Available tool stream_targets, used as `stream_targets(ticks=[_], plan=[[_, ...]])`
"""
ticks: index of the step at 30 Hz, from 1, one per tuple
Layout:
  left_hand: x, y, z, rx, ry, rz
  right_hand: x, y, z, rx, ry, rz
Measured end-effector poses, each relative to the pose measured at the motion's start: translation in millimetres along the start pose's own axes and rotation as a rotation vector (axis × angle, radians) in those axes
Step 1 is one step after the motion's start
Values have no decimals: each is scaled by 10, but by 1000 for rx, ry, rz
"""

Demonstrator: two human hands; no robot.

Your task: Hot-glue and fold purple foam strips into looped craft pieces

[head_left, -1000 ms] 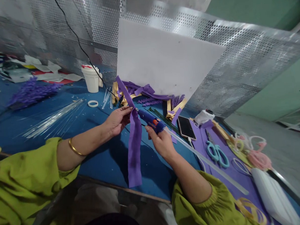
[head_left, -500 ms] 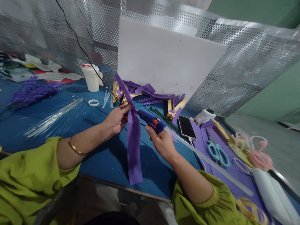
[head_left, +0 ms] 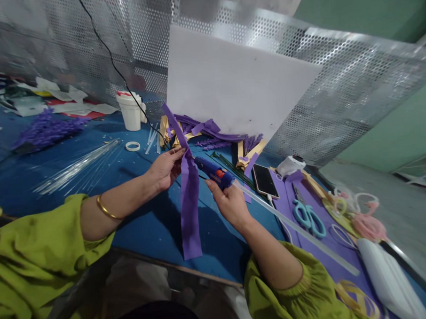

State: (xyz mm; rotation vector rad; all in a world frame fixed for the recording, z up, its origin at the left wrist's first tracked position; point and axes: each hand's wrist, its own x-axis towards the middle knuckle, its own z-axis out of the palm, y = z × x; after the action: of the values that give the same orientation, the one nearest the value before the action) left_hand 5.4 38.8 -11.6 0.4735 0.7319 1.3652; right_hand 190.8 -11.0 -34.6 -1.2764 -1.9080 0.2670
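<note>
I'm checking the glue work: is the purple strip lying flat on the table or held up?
Held up: the left hand pinches the purple strip, which hangs over the table edge.

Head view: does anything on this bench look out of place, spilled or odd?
Mostly craft clutter. A phone lies close to the glue gun in the right hand. Clear sticks lie fanned loose across the blue table. Nothing looks damaged.

No readable text, label, brand or number is showing anywhere, neither on the desk (head_left: 59, 185) nor on its clutter.
</note>
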Motion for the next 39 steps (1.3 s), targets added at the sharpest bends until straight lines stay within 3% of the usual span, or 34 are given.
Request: stream_targets(ticks=[39], plan=[[157, 66, -90, -79, 26, 122, -4, -16, -7, -24, -34, -28]])
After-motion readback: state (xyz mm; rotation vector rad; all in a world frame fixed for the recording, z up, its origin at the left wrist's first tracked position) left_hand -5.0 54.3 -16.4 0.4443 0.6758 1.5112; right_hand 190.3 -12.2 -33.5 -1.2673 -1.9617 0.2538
